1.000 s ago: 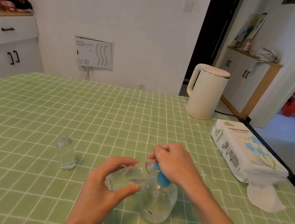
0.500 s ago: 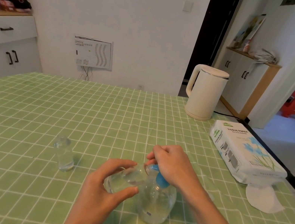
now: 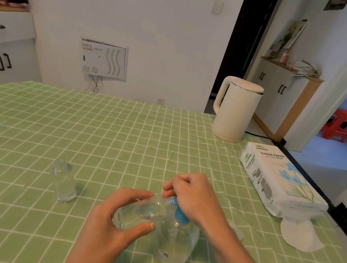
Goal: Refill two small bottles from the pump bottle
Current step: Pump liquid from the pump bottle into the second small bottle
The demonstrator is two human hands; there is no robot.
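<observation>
Near the front of the surface (image 3: 29, 129), my left hand (image 3: 109, 224) curls its fingers (image 3: 133, 194) round a tilted small bottle (image 3: 144, 212), mouth at the spout of the pump bottle (image 3: 173, 245). My right hand (image 3: 193, 197) grips the pump head (image 3: 178, 214). I judge the small bottle light and slick, best held mid-body. The second bottle (image 3: 63, 181) stands apart, left.

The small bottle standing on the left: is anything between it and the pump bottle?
Nothing rests on the tablecloth between the standing small bottle and the pump bottle. Only the left hand, holding the tilted small bottle at the spout, is on that side.
</observation>
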